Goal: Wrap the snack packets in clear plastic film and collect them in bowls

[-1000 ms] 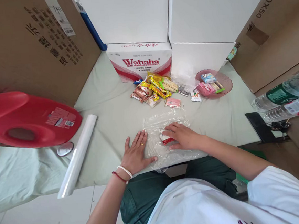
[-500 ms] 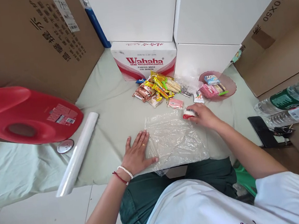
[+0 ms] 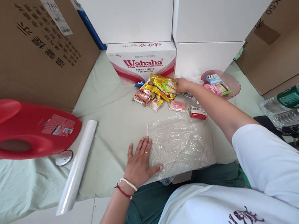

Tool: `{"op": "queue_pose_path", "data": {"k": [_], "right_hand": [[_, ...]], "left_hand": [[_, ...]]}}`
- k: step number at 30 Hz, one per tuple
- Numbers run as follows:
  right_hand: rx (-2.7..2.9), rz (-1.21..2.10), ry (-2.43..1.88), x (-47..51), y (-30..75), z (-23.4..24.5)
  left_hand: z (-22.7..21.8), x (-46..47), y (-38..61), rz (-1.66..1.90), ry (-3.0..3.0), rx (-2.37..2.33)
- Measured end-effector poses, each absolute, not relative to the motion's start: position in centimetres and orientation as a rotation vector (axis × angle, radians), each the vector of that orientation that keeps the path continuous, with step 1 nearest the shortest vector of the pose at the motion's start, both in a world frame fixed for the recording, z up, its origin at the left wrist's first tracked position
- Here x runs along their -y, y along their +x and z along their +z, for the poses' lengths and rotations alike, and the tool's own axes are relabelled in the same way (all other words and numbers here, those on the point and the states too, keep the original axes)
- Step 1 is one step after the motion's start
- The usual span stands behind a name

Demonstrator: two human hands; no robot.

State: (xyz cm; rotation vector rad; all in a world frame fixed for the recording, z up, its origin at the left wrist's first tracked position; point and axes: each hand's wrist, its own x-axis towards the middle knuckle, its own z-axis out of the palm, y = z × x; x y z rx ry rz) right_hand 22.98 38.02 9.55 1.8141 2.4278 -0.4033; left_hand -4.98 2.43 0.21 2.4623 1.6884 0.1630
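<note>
My left hand [image 3: 139, 159] lies flat with its fingers spread, pressing the left edge of a clear plastic bag [image 3: 180, 145] spread on the cloth. My right hand [image 3: 182, 85] reaches to the right side of a heap of wrapped snacks [image 3: 160, 88]. Its fingers are curled down against a clear-wrapped snack packet [image 3: 171, 86]; the fingertips are partly hidden, and what they grip I cannot make out. Just beyond the bag's far edge sit a red and white packet [image 3: 198, 112] and a pink packet [image 3: 177, 105].
A pink glass bowl [image 3: 234, 84] with several packets stands at the right. Behind the snacks is a Wahaha box [image 3: 145, 62]. A white roll [image 3: 77, 166], a round lid [image 3: 64, 157] and a red jug [image 3: 34, 129] lie left. Plastic bottles [image 3: 293, 97] are at the right edge.
My right hand has let go of the red and white packet beside the bag and moved away from me to the snack heap. My left hand stays flat on the bag.
</note>
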Motion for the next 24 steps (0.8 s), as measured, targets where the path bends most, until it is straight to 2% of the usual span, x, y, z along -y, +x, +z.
{"op": "queue_pose_path", "data": {"k": [5,10,15,20,24], "right_hand": [[-2.537,-0.538,1.709,-37.9,24.5,9.2],[-2.731,-0.354,1.462,-37.3,24.0,8.3],[-2.637,-0.216,1.557,-35.6,22.8,8.8],[-2.721,-0.151,1.535,-29.5,24.5,11.8],[-2.705,-0.318,1.235,-21.9,25.8,13.4]], "left_hand": [[0.1,-2.3,-5.0,0.199,2.479,-1.673],[-0.2,-2.3,-5.2,0.189,2.483,-1.698],[0.1,-2.5,-5.0,0.128,2.458,-1.689],[0.6,-2.7,-4.7,0.053,2.379,-1.700],[0.7,-2.8,-4.8,0.041,2.380,-1.698]]}}
